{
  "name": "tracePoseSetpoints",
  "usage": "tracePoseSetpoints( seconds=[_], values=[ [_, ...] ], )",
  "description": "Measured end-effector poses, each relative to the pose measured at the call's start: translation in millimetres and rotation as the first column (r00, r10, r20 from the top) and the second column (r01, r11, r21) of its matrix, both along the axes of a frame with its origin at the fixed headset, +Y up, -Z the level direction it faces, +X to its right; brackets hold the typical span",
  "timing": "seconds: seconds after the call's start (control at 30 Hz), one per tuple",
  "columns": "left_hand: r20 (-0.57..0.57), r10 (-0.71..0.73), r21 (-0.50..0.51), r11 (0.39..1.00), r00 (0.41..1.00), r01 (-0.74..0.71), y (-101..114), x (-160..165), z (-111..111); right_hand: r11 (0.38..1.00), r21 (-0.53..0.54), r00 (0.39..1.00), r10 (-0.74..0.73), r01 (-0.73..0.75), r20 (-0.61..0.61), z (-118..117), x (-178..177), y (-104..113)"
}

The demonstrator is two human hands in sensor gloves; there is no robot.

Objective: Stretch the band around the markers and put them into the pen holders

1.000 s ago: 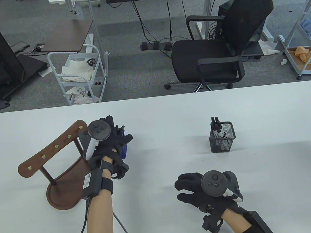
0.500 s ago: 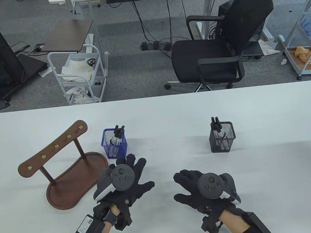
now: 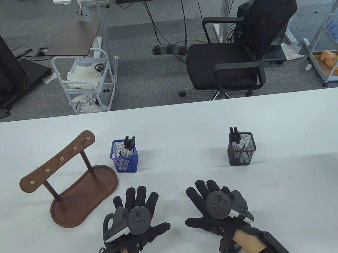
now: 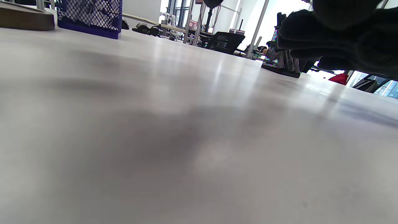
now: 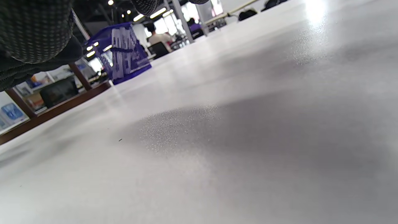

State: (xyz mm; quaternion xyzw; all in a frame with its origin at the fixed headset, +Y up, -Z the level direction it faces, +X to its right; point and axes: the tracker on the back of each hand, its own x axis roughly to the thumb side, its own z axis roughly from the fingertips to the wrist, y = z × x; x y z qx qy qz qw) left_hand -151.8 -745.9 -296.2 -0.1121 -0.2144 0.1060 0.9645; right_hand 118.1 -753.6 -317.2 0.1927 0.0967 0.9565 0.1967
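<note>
A blue mesh pen holder [image 3: 124, 156] stands left of centre with a bundle of markers [image 3: 127, 146] upright in it. A black mesh pen holder [image 3: 241, 149] to the right holds another bundle of markers [image 3: 236, 138]. My left hand [image 3: 139, 210] lies flat on the table with fingers spread, in front of the blue holder. My right hand [image 3: 209, 202] rests flat beside it, fingers straight, holding nothing. The blue holder [image 4: 90, 15] and black holder [image 4: 281, 57] show in the left wrist view; the blue holder [image 5: 122, 53] shows in the right wrist view.
A brown wooden stand [image 3: 71, 177] with a peg rail and an oval base sits at the left of the white table [image 3: 300, 178]. Beyond the far edge stand a black office chair [image 3: 238, 39] and a white cart [image 3: 86, 81].
My left hand has drawn back from the blue holder toward the near edge and now lies flat. My right hand has shifted slightly left and flattened.
</note>
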Motion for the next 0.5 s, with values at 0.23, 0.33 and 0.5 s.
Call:
tracePoseSetpoints(
  seconds=[0.23, 0.33, 0.5],
  values=[
    [-0.002, 0.004, 0.009, 1.0, 1.0, -0.004, -0.7, 0.0, -1.2, 1.0, 0.005, 1.0, -0.002, 0.002, 0.001, 0.1, 0.8, 1.7],
    [-0.002, 0.0, 0.014, 1.0, 1.0, 0.0, -0.4, 0.1, -2.1, 1.0, 0.012, 1.0, 0.0, 0.0, 0.003, 0.1, 1.4, 1.8],
    [0.001, 0.007, 0.006, 1.0, 1.0, -0.007, -1.0, 0.7, -3.7, 1.0, 0.01, 1.0, 0.004, -0.004, 0.003, 0.2, 1.3, 2.1]
  ],
)
